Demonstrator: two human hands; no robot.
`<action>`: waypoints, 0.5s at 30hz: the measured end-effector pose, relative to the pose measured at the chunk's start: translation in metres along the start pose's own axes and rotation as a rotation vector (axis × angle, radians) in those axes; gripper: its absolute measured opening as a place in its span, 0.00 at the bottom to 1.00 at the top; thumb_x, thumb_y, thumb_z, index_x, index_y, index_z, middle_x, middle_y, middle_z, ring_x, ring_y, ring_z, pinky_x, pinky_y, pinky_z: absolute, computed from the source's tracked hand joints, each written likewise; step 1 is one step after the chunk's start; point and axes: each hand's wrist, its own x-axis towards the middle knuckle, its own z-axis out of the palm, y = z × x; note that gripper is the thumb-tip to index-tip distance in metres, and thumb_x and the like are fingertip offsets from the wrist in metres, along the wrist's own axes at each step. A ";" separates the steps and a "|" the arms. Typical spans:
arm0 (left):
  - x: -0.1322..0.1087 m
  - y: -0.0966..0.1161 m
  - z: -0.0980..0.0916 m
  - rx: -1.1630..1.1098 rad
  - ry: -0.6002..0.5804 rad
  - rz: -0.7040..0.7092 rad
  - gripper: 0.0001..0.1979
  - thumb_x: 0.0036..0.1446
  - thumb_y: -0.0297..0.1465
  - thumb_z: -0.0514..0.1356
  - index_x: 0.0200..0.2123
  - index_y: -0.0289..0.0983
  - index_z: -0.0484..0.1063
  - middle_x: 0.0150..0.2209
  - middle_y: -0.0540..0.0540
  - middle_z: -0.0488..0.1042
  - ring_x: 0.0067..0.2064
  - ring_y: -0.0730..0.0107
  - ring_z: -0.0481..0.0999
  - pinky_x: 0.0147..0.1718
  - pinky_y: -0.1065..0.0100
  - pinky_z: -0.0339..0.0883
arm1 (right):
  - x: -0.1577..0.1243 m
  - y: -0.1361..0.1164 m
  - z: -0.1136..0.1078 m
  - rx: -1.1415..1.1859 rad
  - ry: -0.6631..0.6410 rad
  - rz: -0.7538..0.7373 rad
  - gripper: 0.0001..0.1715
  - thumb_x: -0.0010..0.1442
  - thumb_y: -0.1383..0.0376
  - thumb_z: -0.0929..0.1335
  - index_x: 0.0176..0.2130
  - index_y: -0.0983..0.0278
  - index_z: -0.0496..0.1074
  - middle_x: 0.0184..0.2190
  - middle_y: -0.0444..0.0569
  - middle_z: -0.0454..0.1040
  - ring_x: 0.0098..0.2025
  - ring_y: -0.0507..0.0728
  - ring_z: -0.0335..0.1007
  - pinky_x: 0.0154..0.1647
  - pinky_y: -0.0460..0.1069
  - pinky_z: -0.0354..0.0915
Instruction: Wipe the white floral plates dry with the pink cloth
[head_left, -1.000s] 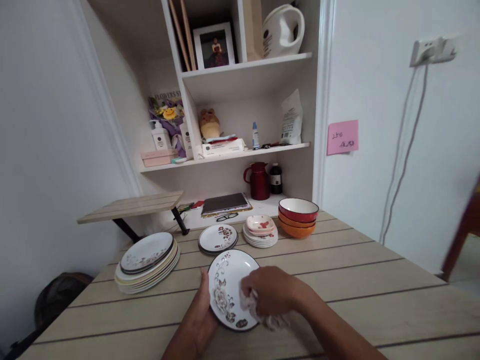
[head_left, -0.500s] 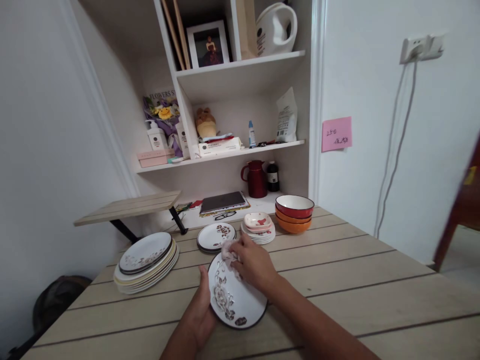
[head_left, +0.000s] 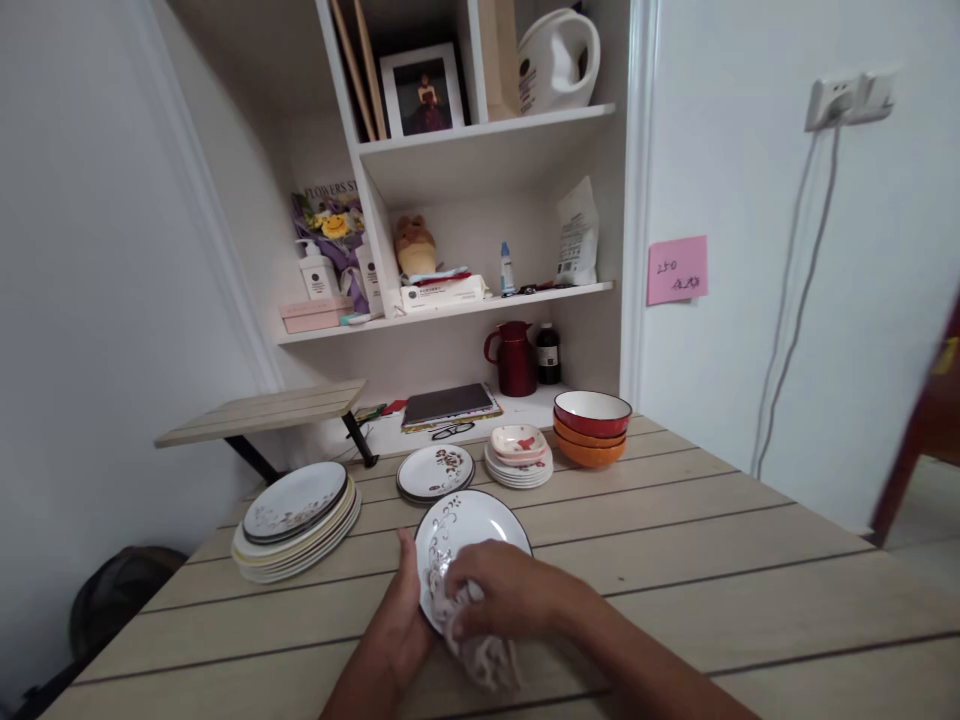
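Note:
A white plate with a dark rim and a floral print (head_left: 472, 520) lies tilted on the wooden table near me. My left hand (head_left: 401, 625) grips its left edge, thumb on the rim. Closed on a crumpled white cloth (head_left: 480, 645), my right hand (head_left: 510, 595) presses it onto the near half of the plate. The plate's near part is hidden under that hand and the cloth.
A stack of large plates (head_left: 296, 520) sits at the left. Behind are a small floral plate (head_left: 435, 472), a stack of small dishes (head_left: 519, 455) and stacked red and orange bowls (head_left: 591, 428). Shelves (head_left: 450, 310) with a red jug (head_left: 516, 360) stand beyond the table (head_left: 712, 560).
My right hand and the cloth swept from the plate's right side up to its far edge, then back down to its near left part. My left hand kept hold of the plate.

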 end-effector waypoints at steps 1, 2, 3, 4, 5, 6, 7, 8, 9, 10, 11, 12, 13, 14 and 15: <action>0.001 0.001 -0.002 -0.026 -0.038 -0.032 0.38 0.54 0.55 0.49 0.56 0.32 0.66 0.51 0.33 0.73 0.57 0.51 0.69 0.58 0.53 0.55 | 0.005 -0.004 0.005 -0.012 0.094 -0.005 0.20 0.51 0.53 0.70 0.43 0.57 0.73 0.42 0.45 0.74 0.43 0.56 0.68 0.39 0.47 0.59; 0.003 0.002 -0.004 -0.055 -0.078 -0.060 0.36 0.55 0.54 0.50 0.57 0.32 0.65 0.51 0.34 0.74 0.56 0.51 0.69 0.58 0.53 0.56 | 0.009 -0.008 0.009 -0.037 0.167 -0.002 0.19 0.53 0.54 0.69 0.44 0.57 0.72 0.43 0.46 0.73 0.43 0.56 0.68 0.40 0.47 0.59; 0.004 0.002 -0.006 -0.086 -0.109 -0.074 0.35 0.56 0.52 0.49 0.57 0.33 0.64 0.51 0.34 0.74 0.56 0.52 0.70 0.57 0.53 0.57 | 0.013 -0.010 0.011 -0.062 0.227 0.006 0.18 0.55 0.55 0.68 0.45 0.58 0.71 0.44 0.46 0.71 0.43 0.56 0.68 0.40 0.47 0.59; 0.005 0.002 -0.007 -0.113 -0.129 -0.072 0.34 0.57 0.51 0.49 0.58 0.34 0.64 0.51 0.35 0.74 0.55 0.52 0.70 0.57 0.53 0.57 | 0.017 -0.011 0.011 -0.091 0.286 0.027 0.17 0.56 0.57 0.67 0.45 0.58 0.71 0.45 0.47 0.70 0.42 0.56 0.68 0.40 0.48 0.59; 0.006 0.002 -0.006 -0.133 -0.137 -0.057 0.33 0.58 0.50 0.49 0.58 0.34 0.63 0.51 0.35 0.74 0.55 0.53 0.70 0.57 0.53 0.57 | 0.019 -0.011 0.009 -0.119 0.333 0.051 0.15 0.58 0.58 0.66 0.45 0.58 0.70 0.45 0.47 0.69 0.42 0.56 0.68 0.40 0.48 0.59; 0.006 0.001 -0.006 -0.144 -0.139 -0.043 0.32 0.58 0.50 0.49 0.58 0.35 0.63 0.51 0.36 0.74 0.55 0.54 0.70 0.57 0.53 0.57 | 0.021 -0.009 0.006 -0.146 0.375 0.080 0.14 0.59 0.58 0.65 0.45 0.58 0.70 0.45 0.47 0.68 0.42 0.56 0.67 0.39 0.48 0.59; 0.006 0.000 -0.005 -0.146 -0.136 -0.026 0.32 0.58 0.49 0.49 0.59 0.35 0.62 0.51 0.36 0.74 0.56 0.55 0.70 0.58 0.54 0.56 | 0.021 -0.007 0.003 -0.173 0.413 0.111 0.13 0.60 0.59 0.65 0.45 0.58 0.69 0.45 0.47 0.68 0.43 0.56 0.67 0.39 0.48 0.59; 0.006 -0.001 -0.003 -0.142 -0.130 -0.010 0.32 0.58 0.49 0.49 0.59 0.35 0.62 0.52 0.37 0.74 0.56 0.55 0.69 0.59 0.55 0.55 | 0.021 -0.004 -0.001 -0.200 0.443 0.139 0.13 0.60 0.60 0.64 0.45 0.58 0.69 0.45 0.48 0.67 0.43 0.56 0.67 0.39 0.48 0.59; 0.005 -0.003 -0.002 -0.134 -0.123 0.007 0.32 0.58 0.49 0.50 0.59 0.35 0.61 0.52 0.37 0.73 0.57 0.56 0.69 0.59 0.55 0.54 | 0.020 -0.001 -0.005 -0.227 0.463 0.164 0.13 0.60 0.60 0.64 0.45 0.57 0.69 0.45 0.48 0.67 0.44 0.56 0.67 0.39 0.48 0.59; 0.004 -0.004 -0.001 -0.127 -0.119 0.023 0.32 0.58 0.49 0.50 0.60 0.35 0.61 0.53 0.37 0.73 0.58 0.56 0.68 0.60 0.56 0.53 | 0.019 0.002 -0.008 -0.252 0.474 0.187 0.13 0.61 0.60 0.64 0.46 0.57 0.69 0.45 0.48 0.67 0.44 0.57 0.66 0.39 0.49 0.59; 0.004 -0.005 0.000 -0.124 -0.120 0.038 0.33 0.57 0.49 0.51 0.60 0.35 0.60 0.53 0.37 0.72 0.58 0.56 0.67 0.61 0.56 0.51 | 0.017 0.005 -0.011 -0.276 0.479 0.209 0.13 0.61 0.59 0.64 0.46 0.57 0.69 0.45 0.49 0.67 0.44 0.57 0.66 0.39 0.49 0.59; 0.003 -0.005 0.000 -0.126 -0.127 0.047 0.34 0.57 0.50 0.51 0.61 0.35 0.59 0.54 0.36 0.72 0.59 0.56 0.66 0.61 0.55 0.50 | 0.014 0.007 -0.013 -0.295 0.477 0.229 0.14 0.61 0.59 0.64 0.46 0.57 0.69 0.45 0.49 0.67 0.45 0.57 0.67 0.38 0.49 0.59; 0.003 -0.006 -0.001 -0.131 -0.142 0.046 0.36 0.57 0.51 0.50 0.61 0.34 0.58 0.54 0.36 0.71 0.59 0.55 0.66 0.62 0.55 0.49 | 0.011 0.010 -0.015 -0.308 0.467 0.253 0.15 0.61 0.58 0.63 0.47 0.56 0.68 0.45 0.49 0.67 0.44 0.58 0.67 0.37 0.49 0.59; 0.003 -0.006 -0.002 -0.137 -0.158 0.040 0.37 0.56 0.52 0.50 0.61 0.34 0.58 0.55 0.36 0.71 0.60 0.55 0.65 0.62 0.54 0.48 | 0.008 0.012 -0.017 -0.315 0.453 0.281 0.16 0.61 0.57 0.63 0.48 0.56 0.68 0.45 0.50 0.67 0.44 0.58 0.67 0.37 0.49 0.59; 0.003 -0.006 -0.003 -0.142 -0.172 0.029 0.37 0.56 0.52 0.50 0.62 0.34 0.58 0.55 0.35 0.70 0.60 0.54 0.64 0.62 0.54 0.48 | 0.005 0.014 -0.019 -0.316 0.434 0.313 0.17 0.61 0.57 0.63 0.49 0.55 0.67 0.46 0.50 0.68 0.44 0.58 0.68 0.36 0.49 0.59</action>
